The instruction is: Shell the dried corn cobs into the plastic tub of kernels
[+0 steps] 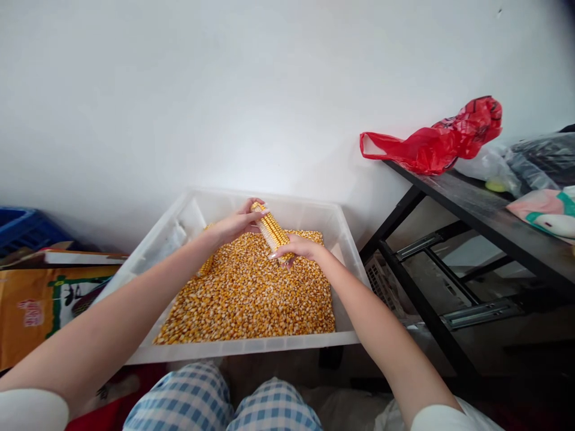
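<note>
An ear of corn (271,230), with some kernels gone from its side, is held at a slant between both hands over the bin. My left hand (250,216) is closed round its upper end. The lower end sits in the grip of my right hand (296,246), fingers and thumb pressed to it. Beneath them, loose corn kernels (251,299) cover the bottom of a translucent plastic bin (251,346). Another ear of corn (205,265) lies on the kernels at the left, partly hidden by my left forearm.
A black table (476,209) stands to the right, with a red plastic bag (435,143) on its corner. At the left are a blue crate (33,230) and a printed cardboard box (27,305). The white wall (269,90) rises right behind the bin.
</note>
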Demonstrator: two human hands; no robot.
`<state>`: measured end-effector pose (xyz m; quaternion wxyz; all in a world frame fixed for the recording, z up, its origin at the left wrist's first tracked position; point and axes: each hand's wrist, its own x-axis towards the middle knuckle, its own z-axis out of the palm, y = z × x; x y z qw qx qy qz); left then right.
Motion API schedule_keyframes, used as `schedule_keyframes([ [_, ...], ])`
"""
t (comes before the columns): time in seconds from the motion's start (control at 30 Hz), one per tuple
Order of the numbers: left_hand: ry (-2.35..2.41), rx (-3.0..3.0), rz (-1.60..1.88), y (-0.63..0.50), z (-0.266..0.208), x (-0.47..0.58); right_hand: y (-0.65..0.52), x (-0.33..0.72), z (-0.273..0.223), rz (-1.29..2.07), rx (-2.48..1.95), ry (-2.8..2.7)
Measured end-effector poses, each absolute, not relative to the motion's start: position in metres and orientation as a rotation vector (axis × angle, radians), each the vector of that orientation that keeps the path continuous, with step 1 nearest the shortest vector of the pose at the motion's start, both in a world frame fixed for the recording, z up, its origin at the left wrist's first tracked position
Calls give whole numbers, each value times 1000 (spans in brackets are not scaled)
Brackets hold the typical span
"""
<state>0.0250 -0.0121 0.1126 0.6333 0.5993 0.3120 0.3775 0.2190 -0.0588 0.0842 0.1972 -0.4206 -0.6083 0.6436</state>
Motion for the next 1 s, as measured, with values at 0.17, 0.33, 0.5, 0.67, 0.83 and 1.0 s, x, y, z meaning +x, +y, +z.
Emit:
schedule_keyframes([
  [0.17, 609, 1295, 805, -10, 122, 17, -58, 223, 88, 1848, -1141, -1652],
  [0.33, 669, 1252, 857, -9, 121, 21, -61, 221, 93, 1833, -1157, -1664],
  [0.5, 843, 1435, 919, -15, 111, 33, -60, 220, 90, 1786, -1218, -1695],
  [0.67, 747, 1468, 851, -14, 112, 28, -60, 221, 88, 1826, -1197, -1718],
  [0.83, 717, 1431, 832, -12, 120, 22, -59, 223, 91, 1836, -1154, -1713],
  [1.0, 774, 1359, 882, -15, 118, 29, -59, 222, 89, 1822, -1133, -1693],
])
